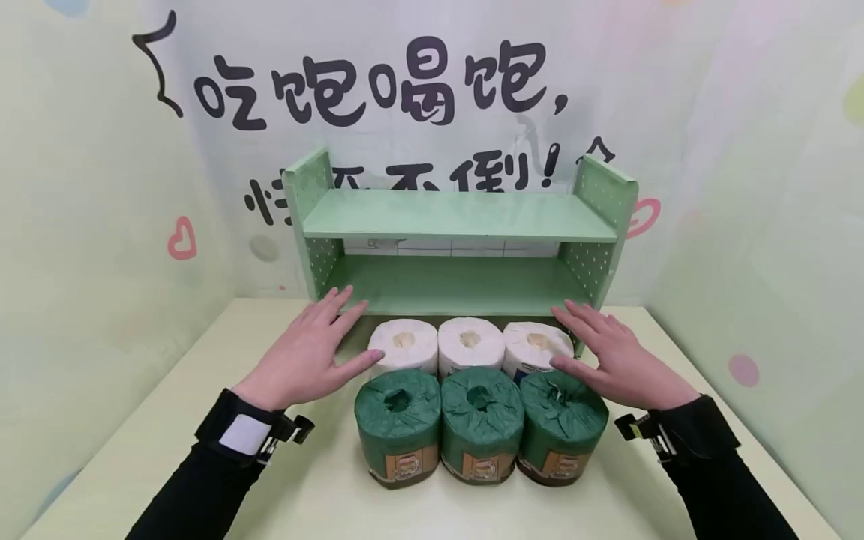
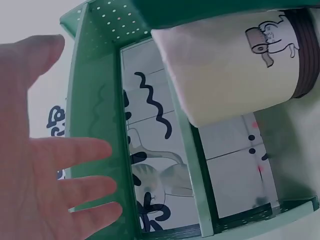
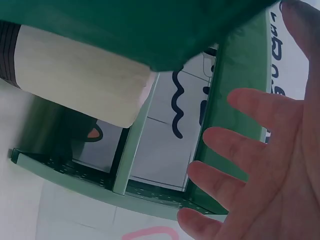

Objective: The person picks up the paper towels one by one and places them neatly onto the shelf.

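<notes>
Two rows of wrapped toilet rolls stand upright on the table. In front are a left green roll (image 1: 398,427), a middle green roll (image 1: 482,424) and a right green roll (image 1: 563,427). Behind them stand a left white roll (image 1: 405,343), a middle white roll (image 1: 470,343) and a right white roll (image 1: 536,346). My left hand (image 1: 307,352) hovers at the left of the rolls, fingers spread, holding nothing. On the other side my right hand (image 1: 617,356) is spread beside the right-hand rolls; whether its thumb touches one I cannot tell.
A green two-tier shelf (image 1: 459,214) with perforated sides stands behind the rolls, towards the back of the pale table (image 1: 324,480). A printed wall sheet (image 1: 378,150) with black lettering hangs at the back. Pale walls flank the table.
</notes>
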Available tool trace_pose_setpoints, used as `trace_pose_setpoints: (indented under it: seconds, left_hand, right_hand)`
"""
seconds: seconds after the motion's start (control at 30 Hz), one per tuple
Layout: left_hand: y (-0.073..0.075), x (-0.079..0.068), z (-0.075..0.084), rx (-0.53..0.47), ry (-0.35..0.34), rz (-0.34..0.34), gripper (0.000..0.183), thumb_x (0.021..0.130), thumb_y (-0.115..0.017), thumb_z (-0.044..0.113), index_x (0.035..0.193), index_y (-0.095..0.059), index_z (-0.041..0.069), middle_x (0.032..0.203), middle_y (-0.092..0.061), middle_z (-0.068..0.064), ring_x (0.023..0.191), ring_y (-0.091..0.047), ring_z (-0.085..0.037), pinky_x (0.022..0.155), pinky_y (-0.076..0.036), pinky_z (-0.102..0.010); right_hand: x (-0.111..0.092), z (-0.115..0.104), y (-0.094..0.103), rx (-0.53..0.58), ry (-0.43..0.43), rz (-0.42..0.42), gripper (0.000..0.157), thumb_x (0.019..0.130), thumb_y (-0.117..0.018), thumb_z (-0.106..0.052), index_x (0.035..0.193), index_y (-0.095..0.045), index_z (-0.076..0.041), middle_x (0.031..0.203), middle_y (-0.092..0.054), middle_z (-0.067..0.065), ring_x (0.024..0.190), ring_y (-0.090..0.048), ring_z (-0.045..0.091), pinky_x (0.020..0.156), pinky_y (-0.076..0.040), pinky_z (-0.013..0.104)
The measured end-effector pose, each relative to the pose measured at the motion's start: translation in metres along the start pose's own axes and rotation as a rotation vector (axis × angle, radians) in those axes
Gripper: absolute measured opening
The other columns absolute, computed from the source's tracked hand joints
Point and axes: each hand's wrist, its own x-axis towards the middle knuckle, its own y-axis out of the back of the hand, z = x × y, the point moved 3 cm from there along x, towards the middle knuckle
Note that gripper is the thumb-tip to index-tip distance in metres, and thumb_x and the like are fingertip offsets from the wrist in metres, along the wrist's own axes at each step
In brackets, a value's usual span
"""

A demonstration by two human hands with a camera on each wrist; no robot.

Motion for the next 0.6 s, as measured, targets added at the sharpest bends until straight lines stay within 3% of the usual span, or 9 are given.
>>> trace_pose_setpoints:
  seconds: [0.13,0.27,0.47,0.6]
  left_hand:
    - [0.007,0.000,-0.009,-0.047,0.038,0.092,0.079,0.095,-0.056,0.059,0.149,-0.040,0.004,0.156,-0.022,-0.016,0.138,-0.020,-0.034,0.105,-0.032,-0.058]
    - [0.011,-0.001,-0.021,-0.148,0.100,0.224,0.076,0.093,-0.067,0.045,0.150,-0.037,0.004,0.155,-0.020,-0.018,0.132,-0.031,-0.039,0.094,-0.044,-0.060]
    - [0.011,0.004,-0.044,-0.336,0.233,0.431,0.079,0.092,-0.070,0.029,0.151,-0.027,0.000,0.153,-0.017,-0.020,0.128,-0.034,-0.040,0.096,-0.040,-0.063]
    - [0.005,0.009,-0.058,-0.440,0.310,0.490,0.084,0.092,-0.070,0.027,0.153,-0.019,-0.001,0.149,-0.020,-0.022,0.127,-0.034,-0.038,0.098,-0.038,-0.061]
  right_hand:
    - [-0.002,0.002,0.001,0.079,-0.030,0.014,0.081,0.097,-0.061,-0.049,0.159,-0.016,-0.021,0.158,-0.018,0.006,0.140,-0.017,0.028,0.108,-0.022,0.063]
    - [-0.008,0.005,-0.001,0.218,-0.093,0.012,0.082,0.099,-0.060,-0.045,0.159,-0.008,-0.024,0.159,-0.014,0.004,0.141,-0.014,0.026,0.106,-0.026,0.063]
    - [-0.018,0.013,-0.010,0.419,-0.116,0.069,0.076,0.104,-0.058,-0.028,0.159,-0.006,-0.023,0.157,-0.019,0.013,0.136,-0.025,0.037,0.101,-0.029,0.067]
    - [-0.027,0.019,-0.017,0.537,-0.111,0.105,0.068,0.106,-0.052,-0.018,0.158,-0.009,-0.015,0.154,-0.024,0.017,0.131,-0.032,0.040,0.099,-0.033,0.066]
